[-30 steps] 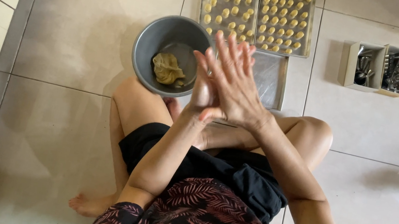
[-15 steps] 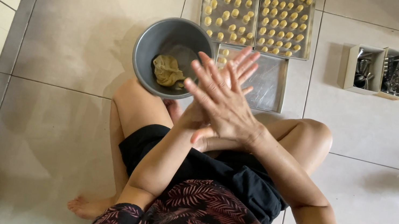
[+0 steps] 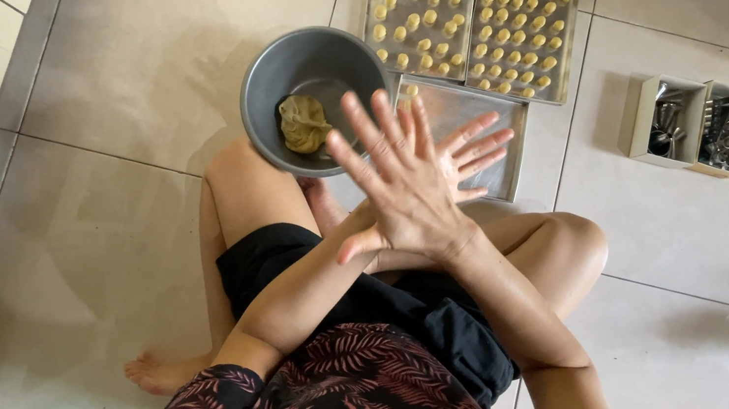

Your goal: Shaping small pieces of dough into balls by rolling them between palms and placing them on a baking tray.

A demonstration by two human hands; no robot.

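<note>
the fingers (image 3: 368, 130) of the right hand (image 3: 407, 192) are spread wide and straight, its palm pressed flat down on the left hand (image 3: 464, 152), whose fingertips fan out from under it toward the upper right. the two palms lie together, crossed at a slight angle; whether anything sits between them cannot be told. both hands hover above the person's crossed legs, the forearms crossing at the wrists.

just left of the hands, touching the raised knee, stands a round grey metal bowl (image 3: 277, 79) with a lump of tan dough (image 3: 304, 122) resting at its bottom. behind the hands lies a shallow metal tray (image 3: 498, 183), mostly bare, with one small piece of dough near its top left corner. beyond it sit two more trays (image 3: 568, 41) side by side, filled with rows of small pale yellow dough pieces. well apart to the right is a small open box (image 3: 644, 119) in two compartments holding metal cutters. all of it rests on a light tiled floor (image 3: 156, 28).
</note>
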